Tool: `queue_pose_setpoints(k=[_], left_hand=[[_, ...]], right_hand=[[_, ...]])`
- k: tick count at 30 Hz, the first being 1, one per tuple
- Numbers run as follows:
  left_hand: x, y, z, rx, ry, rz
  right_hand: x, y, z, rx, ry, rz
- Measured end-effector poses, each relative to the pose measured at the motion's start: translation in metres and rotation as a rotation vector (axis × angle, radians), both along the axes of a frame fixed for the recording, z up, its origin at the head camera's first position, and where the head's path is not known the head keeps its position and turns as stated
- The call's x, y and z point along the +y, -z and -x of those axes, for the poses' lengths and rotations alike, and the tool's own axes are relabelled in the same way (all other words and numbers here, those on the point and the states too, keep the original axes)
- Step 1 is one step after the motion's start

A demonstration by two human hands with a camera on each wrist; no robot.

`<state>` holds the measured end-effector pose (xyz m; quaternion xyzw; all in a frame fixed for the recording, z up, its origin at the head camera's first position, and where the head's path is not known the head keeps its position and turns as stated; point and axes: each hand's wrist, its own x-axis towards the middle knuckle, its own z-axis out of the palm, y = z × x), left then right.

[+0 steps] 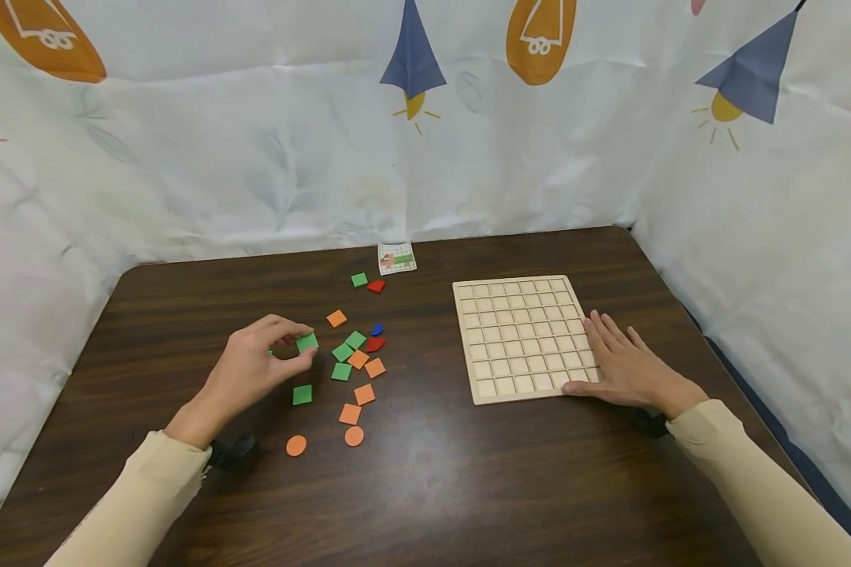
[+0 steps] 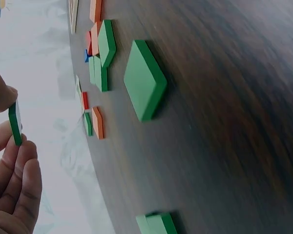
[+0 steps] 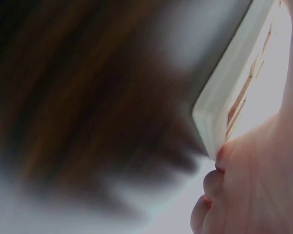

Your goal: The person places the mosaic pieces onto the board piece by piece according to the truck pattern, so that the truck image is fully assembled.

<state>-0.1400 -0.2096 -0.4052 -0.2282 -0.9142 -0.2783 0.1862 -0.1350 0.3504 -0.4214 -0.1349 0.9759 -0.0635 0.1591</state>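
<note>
Between thumb and fingers, my left hand point(image 1: 258, 358) pinches a green square tile point(image 1: 307, 342) above the left part of the table. The left wrist view shows that tile edge-on point(image 2: 14, 123), held up off the tabletop. Another green tile point(image 1: 302, 394) lies just below the hand in the head view. My right hand point(image 1: 627, 366) rests with straight, spread fingers at the right edge of a pale wooden grid board point(image 1: 521, 339), its thumb at the near right corner. In the right wrist view the board's thick edge point(image 3: 224, 92) is close against the palm side of the hand.
Several green, orange and red tiles, such as an orange square point(image 1: 365, 394), and a small blue piece point(image 1: 377, 329) lie left of the board. Two orange discs point(image 1: 295, 446) are nearest me. A printed card point(image 1: 397, 258) lies at the back edge, by the white curtain point(image 1: 326, 173).
</note>
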Motion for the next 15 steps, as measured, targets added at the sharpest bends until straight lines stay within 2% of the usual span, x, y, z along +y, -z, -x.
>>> queue_pose_setpoints(k=[6, 15], left_hand=[[0.01, 0.001, 0.003, -0.01, 0.017, -0.013], [0.023, 0.002, 0.006, 0.021, 0.055, -0.062]], right_hand=[[-0.014, 0.002, 0.002, -0.003, -0.019, 0.007], [-0.031, 0.001, 0.003, -0.01, -0.035, 0.066]])
